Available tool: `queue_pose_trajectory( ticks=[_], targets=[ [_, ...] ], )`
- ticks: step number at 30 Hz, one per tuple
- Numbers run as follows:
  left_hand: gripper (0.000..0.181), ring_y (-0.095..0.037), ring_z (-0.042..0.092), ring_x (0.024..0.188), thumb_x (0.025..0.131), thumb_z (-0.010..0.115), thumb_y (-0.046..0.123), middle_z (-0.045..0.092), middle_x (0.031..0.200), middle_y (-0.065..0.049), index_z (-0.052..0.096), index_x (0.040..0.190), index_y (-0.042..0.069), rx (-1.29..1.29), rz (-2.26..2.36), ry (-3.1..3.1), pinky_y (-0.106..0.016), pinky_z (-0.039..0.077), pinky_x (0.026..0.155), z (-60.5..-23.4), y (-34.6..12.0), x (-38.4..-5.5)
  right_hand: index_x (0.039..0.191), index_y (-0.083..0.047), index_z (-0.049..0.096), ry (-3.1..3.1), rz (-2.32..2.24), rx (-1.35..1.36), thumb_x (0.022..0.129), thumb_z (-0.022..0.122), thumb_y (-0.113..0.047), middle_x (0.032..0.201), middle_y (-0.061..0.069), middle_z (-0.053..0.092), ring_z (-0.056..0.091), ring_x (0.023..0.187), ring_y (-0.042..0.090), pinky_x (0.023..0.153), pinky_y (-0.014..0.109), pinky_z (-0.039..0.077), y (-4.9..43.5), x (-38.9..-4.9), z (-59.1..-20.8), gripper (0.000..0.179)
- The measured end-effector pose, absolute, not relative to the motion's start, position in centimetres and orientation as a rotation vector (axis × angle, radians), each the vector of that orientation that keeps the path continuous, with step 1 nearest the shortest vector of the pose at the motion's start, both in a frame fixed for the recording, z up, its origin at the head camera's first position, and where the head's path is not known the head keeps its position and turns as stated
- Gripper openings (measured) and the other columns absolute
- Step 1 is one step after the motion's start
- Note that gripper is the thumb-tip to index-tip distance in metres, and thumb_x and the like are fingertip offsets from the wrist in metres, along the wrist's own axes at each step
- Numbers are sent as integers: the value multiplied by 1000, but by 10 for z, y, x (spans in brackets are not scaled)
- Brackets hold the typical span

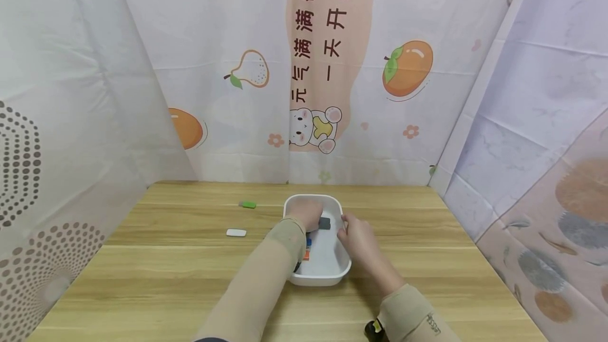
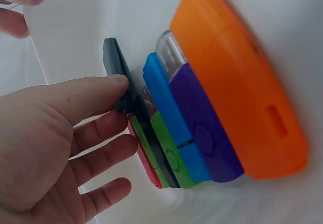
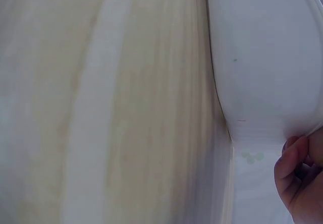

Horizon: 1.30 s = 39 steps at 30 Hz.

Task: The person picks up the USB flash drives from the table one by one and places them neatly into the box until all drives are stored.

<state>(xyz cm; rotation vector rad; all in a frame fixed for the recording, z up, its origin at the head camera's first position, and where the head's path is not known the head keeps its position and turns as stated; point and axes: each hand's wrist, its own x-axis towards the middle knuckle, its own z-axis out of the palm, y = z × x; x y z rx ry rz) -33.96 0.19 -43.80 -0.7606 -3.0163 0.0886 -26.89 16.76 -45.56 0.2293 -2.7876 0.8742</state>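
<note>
A white plastic basin (image 1: 328,257) stands on the wooden table, and my left hand (image 1: 306,212) reaches inside it. In the left wrist view its thumb and index finger pinch a dark grey USB stick (image 2: 116,62); the other fingers are spread loosely. Beside that stick several colourful USB sticks stand in a row: green (image 2: 171,156), blue (image 2: 169,108) and purple (image 2: 202,118). A larger orange case-like piece (image 2: 227,82) ends the row. My right hand (image 1: 359,236) grips the basin's right rim, thumb and fingers curled over it.
Left of the basin lie a green USB stick (image 1: 248,205) and a white stick-like piece (image 1: 236,233). A small black and yellow thing (image 1: 374,330) shows by the right sleeve. Printed curtains (image 1: 228,120) stand behind and beside the wooden table (image 1: 180,257).
</note>
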Motion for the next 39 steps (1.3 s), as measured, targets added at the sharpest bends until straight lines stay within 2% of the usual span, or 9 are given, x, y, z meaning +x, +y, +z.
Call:
queue_pose_trajectory(
  ticks=[7, 15, 20, 22, 25, 30, 39],
  targets=[
    [13, -15, 59, 74, 89, 69, 9, 66, 76, 2, 67, 77, 15, -735, 110, -2988, -37, 52, 91, -436, 2, -334, 125, 7, 64, -2774, 899, 230, 87, 67, -6, 67, 1, 56, 53, 56, 14, 48, 28, 46, 168, -269, -456, 40],
    [14, -15, 56, 72, 90, 68, 11, 62, 74, 3, 66, 77, 16, -733, 53, -3041, -38, 51, 92, -435, 1, -337, 125, 7, 64, -2777, 896, 223, 86, 67, -6, 66, 0, 55, 52, 56, 14, 48, 28, 45, 167, -269, -457, 41],
    [17, -15, 57, 67, 90, 70, 18, 61, 72, 6, 64, 75, 19, -745, -17, -3069, -36, 52, 74, -422, 0, -339, 124, 8, 64, -2763, 885, 241, 86, 67, -5, 67, 0, 55, 52, 57, 13, 48, 27, 45, 167, -269, -457, 40],
    [14, -14, 57, 68, 91, 72, 22, 62, 75, 7, 66, 79, 20, -769, -31, -3058, -35, 51, 68, -416, -1, -339, 124, 8, 64, -2762, 888, 241, 87, 68, -5, 67, 0, 55, 52, 57, 13, 49, 27, 46, 168, -269, -457, 40],
    [11, -13, 58, 70, 92, 74, 28, 65, 81, 7, 71, 87, 19, -806, -56, -3039, -33, 51, 66, -407, -2, -339, 123, 8, 64, -2762, 885, 244, 86, 67, -5, 66, 0, 55, 52, 57, 14, 49, 28, 46, 168, -269, -458, 40],
    [14, -13, 62, 76, 94, 74, 29, 70, 90, 4, 76, 100, 16, -851, -140, -3036, -31, 53, 70, -390, -4, -335, 123, 8, 64, -2771, 872, 240, 87, 68, -6, 66, 0, 54, 52, 57, 14, 49, 28, 45, 168, -269, -458, 40],
    [25, -19, 68, 100, 97, 70, 34, 73, 110, 0, 76, 114, 17, -883, -208, -3000, -37, 54, 90, -361, -16, -323, 124, 8, 63, -2782, 881, 233, 88, 67, -5, 65, 1, 54, 52, 57, 14, 49, 28, 46, 168, -269, -457, 39]
  ],
)
